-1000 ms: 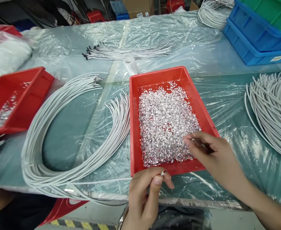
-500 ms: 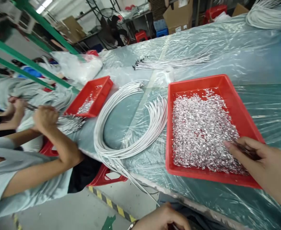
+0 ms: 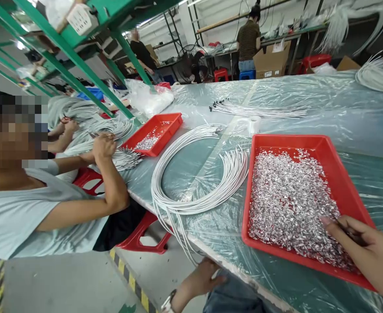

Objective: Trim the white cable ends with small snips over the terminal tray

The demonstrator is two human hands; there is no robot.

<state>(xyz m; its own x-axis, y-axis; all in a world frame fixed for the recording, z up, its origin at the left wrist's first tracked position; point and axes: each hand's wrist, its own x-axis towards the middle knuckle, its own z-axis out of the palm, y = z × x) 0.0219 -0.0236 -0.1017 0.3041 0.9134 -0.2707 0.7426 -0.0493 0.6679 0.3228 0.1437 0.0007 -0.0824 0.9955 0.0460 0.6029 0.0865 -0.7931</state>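
Note:
My left hand [image 3: 200, 278], with a watch on its wrist, is at the table's front edge beside the hanging ends of white cables [image 3: 182, 237]. Thumb and fingers stand apart, and some fingertips are hidden. These strands trail off a large looped bundle of white cables [image 3: 161, 174] on the table. My right hand [image 3: 364, 248] is closed over the near right corner of a red tray [image 3: 350, 191]. A dark metal tool [image 3: 351, 232] shows partly in its fingers; its kind is hidden. Many small shiny metal pieces [image 3: 286, 200] cover the tray's bottom.
A co-worker's hands [image 3: 105, 145] work at the left, near a smaller red tray [image 3: 165, 126]. Behind my tray stand a white roll [image 3: 254, 124] and dark-tipped white cables [image 3: 260, 109]. A red stool [image 3: 142, 237] is below the edge; green shelf posts [image 3: 90, 82] rise at left.
My view has tilted up and turned left. My left hand has moved up to the hanging cable ends at the table edge. The right hand stays at the tray's near right corner.

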